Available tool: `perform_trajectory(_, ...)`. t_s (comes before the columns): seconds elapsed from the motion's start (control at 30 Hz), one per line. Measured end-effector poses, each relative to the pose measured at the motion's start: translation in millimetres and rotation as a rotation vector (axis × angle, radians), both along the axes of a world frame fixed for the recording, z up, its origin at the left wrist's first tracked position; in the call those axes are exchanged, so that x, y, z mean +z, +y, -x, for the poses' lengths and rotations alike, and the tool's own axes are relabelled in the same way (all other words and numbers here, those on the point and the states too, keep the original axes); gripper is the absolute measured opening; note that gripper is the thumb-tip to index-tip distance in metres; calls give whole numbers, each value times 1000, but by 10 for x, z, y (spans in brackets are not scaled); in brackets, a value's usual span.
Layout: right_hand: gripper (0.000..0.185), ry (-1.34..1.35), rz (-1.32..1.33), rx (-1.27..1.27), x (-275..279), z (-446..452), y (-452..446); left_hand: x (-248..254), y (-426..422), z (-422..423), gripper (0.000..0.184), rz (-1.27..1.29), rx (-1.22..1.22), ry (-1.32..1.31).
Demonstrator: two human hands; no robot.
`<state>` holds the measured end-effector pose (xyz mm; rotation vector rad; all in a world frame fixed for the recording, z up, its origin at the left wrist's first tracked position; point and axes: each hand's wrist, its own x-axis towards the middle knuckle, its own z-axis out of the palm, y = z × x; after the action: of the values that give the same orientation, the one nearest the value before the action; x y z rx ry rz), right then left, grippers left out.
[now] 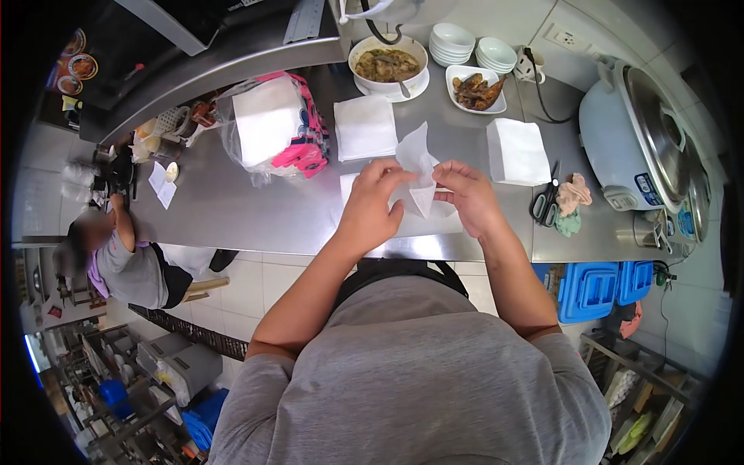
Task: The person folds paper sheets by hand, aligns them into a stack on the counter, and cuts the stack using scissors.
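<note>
Between my hands, above the steel counter's front edge, is a thin white napkin, partly folded to a point at the bottom. My left hand holds its left side, thumb and fingers bent round it. On the other side, my right hand pinches the napkin's right edge. More white sheets lie flat on the counter under my hands. One stack of white napkins sits just beyond my left hand, and another stack is to the right of my right hand.
Black scissors and crumpled cloths lie right of the napkins, before a large cooker. Behind stand a food bowl, a fish plate and white bowls. A bagged napkin pack is left; a person sits far left.
</note>
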<state>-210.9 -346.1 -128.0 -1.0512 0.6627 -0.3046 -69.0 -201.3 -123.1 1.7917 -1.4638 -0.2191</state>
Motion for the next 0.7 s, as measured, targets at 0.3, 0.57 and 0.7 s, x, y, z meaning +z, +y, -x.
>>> perform_trajectory(0.3, 38, -31, 865, 285, 338, 84, 161, 649, -19, -143, 12, 342, -55, 33)
perform_trajectory(0.57, 26, 249, 467, 318, 20, 528, -290, 325, 284, -393, 8, 461, 350, 874)
perform_trajectory(0.7, 17, 159, 213, 81, -347, 587, -370, -305, 377, -472, 7, 363, 518, 1163)
